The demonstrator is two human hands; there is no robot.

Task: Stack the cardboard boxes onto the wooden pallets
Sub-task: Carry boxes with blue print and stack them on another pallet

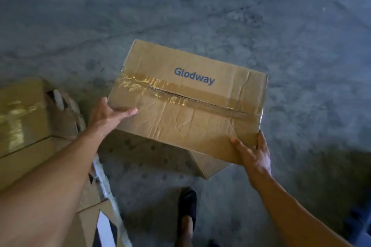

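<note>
The cardboard box is being held over the concrete floor, just right of other boxes; the left hand is gripping its near left corner, thumb lying on top; the right hand is clasping the near right corner; the fingers underneath are hidden; its long axis and taped seam are running left to right, the Glodway print facing up.

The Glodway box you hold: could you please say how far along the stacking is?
Looks done: cardboard boxes sit piled at the left. In hand: left hand and right hand grip the Glodway box above the concrete floor. Left: setting it down; its destination is out of view.
</note>
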